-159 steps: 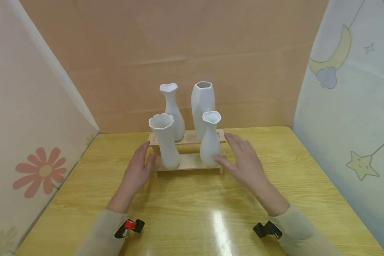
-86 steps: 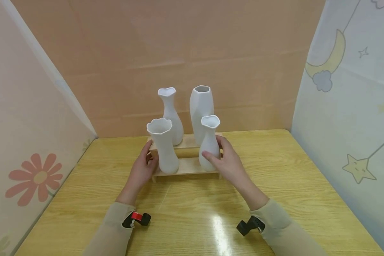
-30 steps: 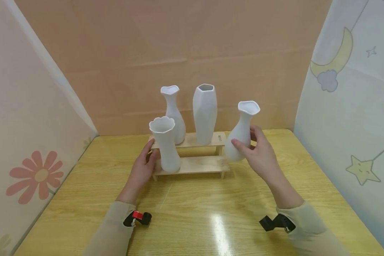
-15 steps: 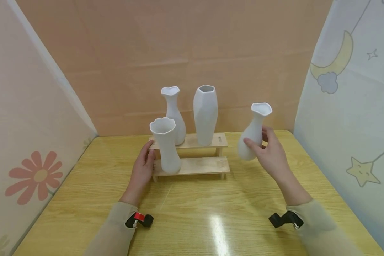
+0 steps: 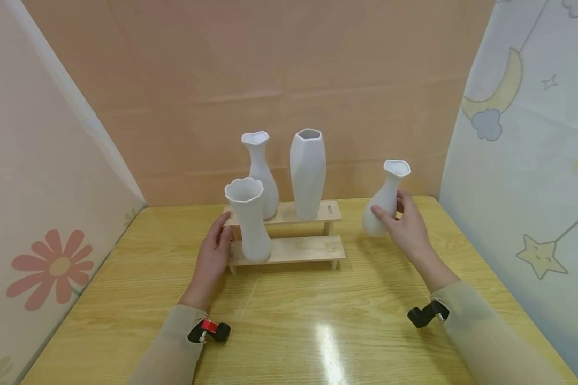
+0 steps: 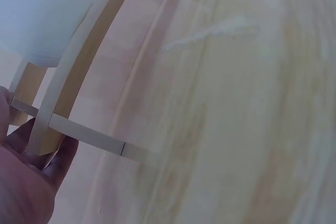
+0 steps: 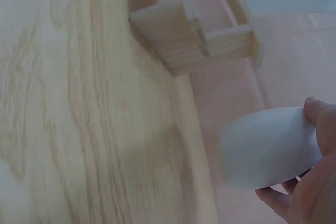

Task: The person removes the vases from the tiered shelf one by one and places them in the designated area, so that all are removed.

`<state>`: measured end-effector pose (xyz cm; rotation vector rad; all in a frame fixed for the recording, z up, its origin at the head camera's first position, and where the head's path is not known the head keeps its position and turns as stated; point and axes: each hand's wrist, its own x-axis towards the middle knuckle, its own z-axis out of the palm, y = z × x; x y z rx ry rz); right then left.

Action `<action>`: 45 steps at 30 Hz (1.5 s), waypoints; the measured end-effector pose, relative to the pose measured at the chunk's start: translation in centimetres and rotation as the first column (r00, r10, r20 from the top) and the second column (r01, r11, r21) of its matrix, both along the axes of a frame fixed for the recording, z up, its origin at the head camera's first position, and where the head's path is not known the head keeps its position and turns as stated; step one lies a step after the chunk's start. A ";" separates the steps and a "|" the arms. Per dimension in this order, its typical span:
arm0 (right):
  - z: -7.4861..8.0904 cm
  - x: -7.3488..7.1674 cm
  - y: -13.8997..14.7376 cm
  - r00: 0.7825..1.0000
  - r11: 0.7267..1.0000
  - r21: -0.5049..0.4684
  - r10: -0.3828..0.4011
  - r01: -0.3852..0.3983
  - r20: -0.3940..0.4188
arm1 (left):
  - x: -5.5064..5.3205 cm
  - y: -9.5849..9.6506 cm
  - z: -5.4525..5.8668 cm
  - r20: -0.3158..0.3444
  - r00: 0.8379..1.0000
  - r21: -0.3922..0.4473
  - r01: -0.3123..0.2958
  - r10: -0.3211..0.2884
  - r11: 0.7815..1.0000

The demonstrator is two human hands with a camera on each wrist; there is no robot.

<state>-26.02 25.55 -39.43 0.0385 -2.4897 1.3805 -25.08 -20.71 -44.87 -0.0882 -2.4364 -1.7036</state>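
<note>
My right hand point(image 5: 408, 227) grips a white narrow-necked vase point(image 5: 382, 206) by its round belly, thumb in front and fingers behind. That vase leans to the right, off the stand, and seems to hang above the table; the right wrist view shows its pale base point(image 7: 262, 148). My left hand point(image 5: 214, 254) holds the left end of a two-tier wooden stand point(image 5: 303, 249), its fingers around the shelf end point(image 6: 47, 135). On the lower tier stands a scalloped-rim vase point(image 5: 251, 224). The upper tier bears a wavy-rim vase point(image 5: 262, 182), partly hidden, and a faceted vase point(image 5: 308, 174).
The stand is on a yellow wood-grain table point(image 5: 289, 315). A peach cloth backdrop point(image 5: 289, 80) rises behind it. Printed sheets flank both sides, with a flower point(image 5: 53, 267) on the left and a star point(image 5: 541, 256) on the right.
My right hand has taken the narrow-necked vase off the lower tier and carried it right, lately lowering it a little. My left hand has moved onto the stand's end and stays there.
</note>
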 end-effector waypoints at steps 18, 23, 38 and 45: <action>-2.3 -2.3 1.4 0.999 0.999 0.053 -0.014 0.012 0.043 | -0.1 -0.3 -0.5 -0.017 1.000 0.002 0.000 0.000 1.000; -2.4 -2.3 1.5 0.998 0.998 0.057 -0.022 0.019 0.053 | -0.1 -0.2 -0.4 -0.020 1.000 0.006 -0.001 0.001 1.000; -2.3 -2.5 2.0 0.997 0.997 0.083 -0.003 -0.003 0.076 | -0.1 0.1 -0.2 -0.017 1.000 0.000 0.000 0.000 1.000; -2.4 -2.8 2.0 0.996 0.997 0.074 0.006 -0.013 0.093 | -0.3 0.1 -0.2 -0.020 1.000 -0.013 -0.006 0.005 1.000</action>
